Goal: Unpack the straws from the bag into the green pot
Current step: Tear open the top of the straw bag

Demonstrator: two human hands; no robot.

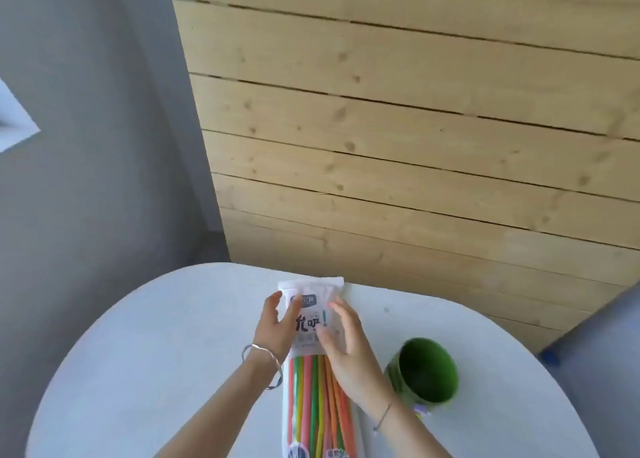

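Observation:
A long clear plastic bag [311, 298] with a white printed top lies lengthwise on the round white table [173, 336]. Inside it are several coloured straws [313, 395] in orange, green, yellow and pink. My left hand [275, 326] grips the bag's left side near the top, a silver bangle on its wrist. On the bag's right side, my right hand [346, 347] holds the printed part with its fingers spread over it. The green pot [427, 371] stands upright and empty just right of my right wrist.
A wooden plank wall [415, 128] rises behind the table. A grey wall [104, 146] is to the left. The table's far edge runs just behind the bag's top. A grey-blue object [602, 353] sits at the right edge.

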